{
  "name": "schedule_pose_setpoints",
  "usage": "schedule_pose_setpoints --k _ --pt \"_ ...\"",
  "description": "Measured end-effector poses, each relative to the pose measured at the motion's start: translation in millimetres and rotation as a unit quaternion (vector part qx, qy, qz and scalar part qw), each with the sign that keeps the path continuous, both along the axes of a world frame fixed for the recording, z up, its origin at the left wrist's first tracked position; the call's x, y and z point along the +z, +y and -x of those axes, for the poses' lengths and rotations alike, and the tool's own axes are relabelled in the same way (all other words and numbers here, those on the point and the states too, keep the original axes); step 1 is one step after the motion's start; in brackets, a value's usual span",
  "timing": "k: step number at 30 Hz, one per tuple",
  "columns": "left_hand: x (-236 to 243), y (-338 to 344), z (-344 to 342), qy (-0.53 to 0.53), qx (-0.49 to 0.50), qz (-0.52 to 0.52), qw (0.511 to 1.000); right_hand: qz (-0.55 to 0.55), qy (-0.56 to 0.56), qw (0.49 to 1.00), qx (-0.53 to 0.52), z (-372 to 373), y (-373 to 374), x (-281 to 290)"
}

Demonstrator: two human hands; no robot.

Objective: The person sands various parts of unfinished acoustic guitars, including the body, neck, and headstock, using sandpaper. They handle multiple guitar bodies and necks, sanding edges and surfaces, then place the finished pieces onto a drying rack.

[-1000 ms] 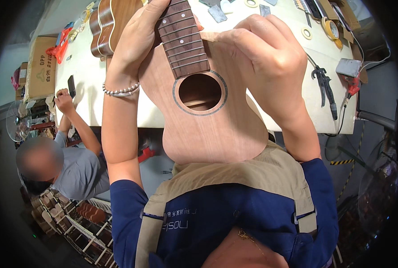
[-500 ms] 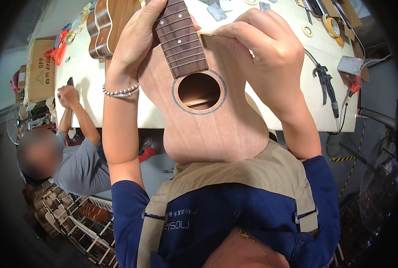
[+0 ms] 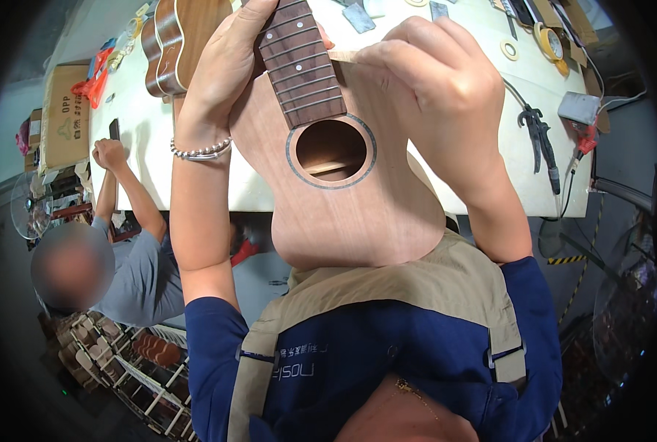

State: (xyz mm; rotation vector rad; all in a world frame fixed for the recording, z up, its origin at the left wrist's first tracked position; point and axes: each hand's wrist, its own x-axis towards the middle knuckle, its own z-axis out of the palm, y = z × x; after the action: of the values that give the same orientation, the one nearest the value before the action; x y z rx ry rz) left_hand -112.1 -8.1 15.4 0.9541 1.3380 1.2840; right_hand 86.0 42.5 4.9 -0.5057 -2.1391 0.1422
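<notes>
An unfinished wooden ukulele (image 3: 358, 199) stands upright against my chest, sound hole facing me and dark fretboard running up out of view. My left hand (image 3: 229, 62) wraps around the neck where it meets the body; a beaded bracelet sits on that wrist. My right hand (image 3: 435, 81) pinches a small pale strip (image 3: 343, 56) and presses it against the body's upper edge beside the fretboard.
A white workbench (image 3: 483, 147) lies beyond, with tape rolls (image 3: 546, 40), black pliers (image 3: 538, 132), a small grey box (image 3: 579, 107) and finished ukuleles (image 3: 177, 40) at its far left. A seated person (image 3: 133, 258) in grey reaches up to the bench's left edge. Racks of wooden parts (image 3: 122, 361) stand below.
The ukulele and both my hands stay almost still. The seated person's raised hand has shifted slightly along the bench edge.
</notes>
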Motion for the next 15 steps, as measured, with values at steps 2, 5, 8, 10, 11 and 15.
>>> schedule_pose_setpoints --k 2,5,8,10,11,15 --pt "-1 -2 1 -0.001 -0.001 -0.005 1.0 -0.043 -0.002 0.999 -0.018 -1 -5 -3" --pt "-4 -5 3 0.013 0.001 -0.001 1.0 -0.043 -0.027 0.999 0.011 -7 -4 -8" --pt "-3 -2 1 0.022 -0.002 0.002 1.0 -0.032 -0.022 0.999 0.017 -5 1 -3" --pt "-1 0 0 0.013 0.004 0.005 1.0 -0.025 -0.011 1.0 0.012 -2 1 0" --pt "0 0 -2 0.002 0.009 0.009 1.0 -0.025 -0.009 1.0 0.005 -2 -2 1" --pt "-4 -2 0 0.034 0.0 -0.03 0.999 -0.062 -0.008 0.998 -0.009 -9 -11 -8"
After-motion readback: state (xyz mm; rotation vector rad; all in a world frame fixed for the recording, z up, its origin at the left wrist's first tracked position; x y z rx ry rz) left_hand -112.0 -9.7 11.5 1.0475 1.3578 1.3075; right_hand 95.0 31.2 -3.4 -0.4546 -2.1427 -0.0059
